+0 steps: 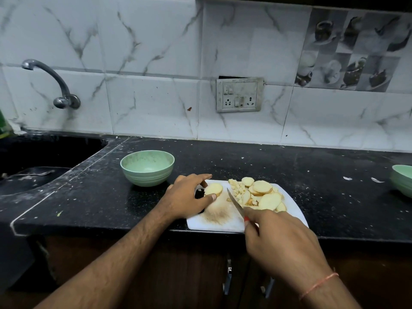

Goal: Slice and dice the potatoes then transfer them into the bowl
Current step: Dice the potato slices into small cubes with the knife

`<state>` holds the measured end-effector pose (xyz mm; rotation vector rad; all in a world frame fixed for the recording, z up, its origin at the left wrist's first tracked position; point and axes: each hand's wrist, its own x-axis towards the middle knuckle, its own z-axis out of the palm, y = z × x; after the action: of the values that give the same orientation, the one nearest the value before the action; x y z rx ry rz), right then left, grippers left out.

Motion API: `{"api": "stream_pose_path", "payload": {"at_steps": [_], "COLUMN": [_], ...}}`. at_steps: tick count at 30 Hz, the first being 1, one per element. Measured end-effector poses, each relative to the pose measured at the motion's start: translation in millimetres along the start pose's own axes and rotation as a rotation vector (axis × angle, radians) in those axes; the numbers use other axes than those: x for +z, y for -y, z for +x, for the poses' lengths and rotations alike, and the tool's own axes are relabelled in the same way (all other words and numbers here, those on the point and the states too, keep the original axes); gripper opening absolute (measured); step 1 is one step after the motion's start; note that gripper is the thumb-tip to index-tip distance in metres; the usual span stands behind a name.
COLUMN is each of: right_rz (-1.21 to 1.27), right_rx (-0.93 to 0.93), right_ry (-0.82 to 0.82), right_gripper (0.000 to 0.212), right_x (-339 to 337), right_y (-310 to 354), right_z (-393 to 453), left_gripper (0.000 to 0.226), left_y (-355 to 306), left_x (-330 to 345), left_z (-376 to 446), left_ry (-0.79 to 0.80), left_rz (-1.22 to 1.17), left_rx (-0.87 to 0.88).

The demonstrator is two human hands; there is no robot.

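Near the centre of the frame, slightly below the middle, your left hand [188, 195] rests on the left end of the white cutting board [225, 221], thumb and forefinger pinching a round potato slice [213, 189] that lies flat on the board. Your right hand [278, 239], lower right of centre, grips the knife [235, 202] by its handle, fingers curled round it; the blade points up and left across the board, its tip just beside the pinched slice and between that slice and the heap. To the right of the blade sits the heap itself: small diced potato pieces [237, 189] nearest the knife, with a stack of uncut round potato slices [264, 194] beyond them toward the board's right edge. A brownish stain marks the board's near middle. Above and left of the board, near but apart from it, stands the green bowl [147, 168] on the black counter [89, 197]; no potato is visible in it. At the far right edge of the frame a second green bowl [402, 182] shows only in part. A tap [53, 83] curves out from the tiled wall at upper left above the dark sink [40, 166], and a switch-and-socket plate [239, 94] sits on the wall above the board.
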<state>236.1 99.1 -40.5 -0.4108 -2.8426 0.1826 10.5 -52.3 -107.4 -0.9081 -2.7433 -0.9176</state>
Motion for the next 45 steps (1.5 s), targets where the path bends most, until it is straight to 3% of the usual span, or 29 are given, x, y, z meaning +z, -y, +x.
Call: {"api": "stream_pose_path", "payload": {"at_steps": [5,9,14,20,23,27,33,39,45], "right_rz": [0.025,-0.033,0.016,0.004,0.014,0.026,0.023,0.048,0.039], "right_rx": [-0.039,0.034,0.008,0.017,0.012,0.018,0.013,-0.011,-0.006], "right_ry": [0.083,0.024,0.028,0.008,-0.002,-0.009,-0.001,-0.009,-0.021], "right_gripper": [0.035,0.026,0.032,0.027,0.025,0.026,0.025,0.023,0.024], "right_x": [2,7,8,14,16,16,17,15,15], "right_y": [8,-3,-4,-11,-12,-10,-9,-10,-10], "right_z": [-3,3,2,7,8,9,8,8,7], "left_gripper": [0.052,0.046,0.082,0.037,0.049,0.074,0.073,0.082,0.089], "left_y": [2,-1,-5,-3,0,-3,2,-1,4], "left_x": [3,1,1,3,0,1,-2,2,1], "left_z": [1,1,6,15,15,11,8,5,5], "left_ry": [-0.016,-0.058,-0.012,0.039,0.048,0.031,0.097,0.004,0.040], "left_rz": [-0.029,-0.025,0.017,-0.076,-0.224,-0.025,-0.200,-0.040,-0.151], "left_rx": [-0.007,-0.043,-0.111,-0.041,-0.062,-0.020,0.048,0.001,0.061]}}
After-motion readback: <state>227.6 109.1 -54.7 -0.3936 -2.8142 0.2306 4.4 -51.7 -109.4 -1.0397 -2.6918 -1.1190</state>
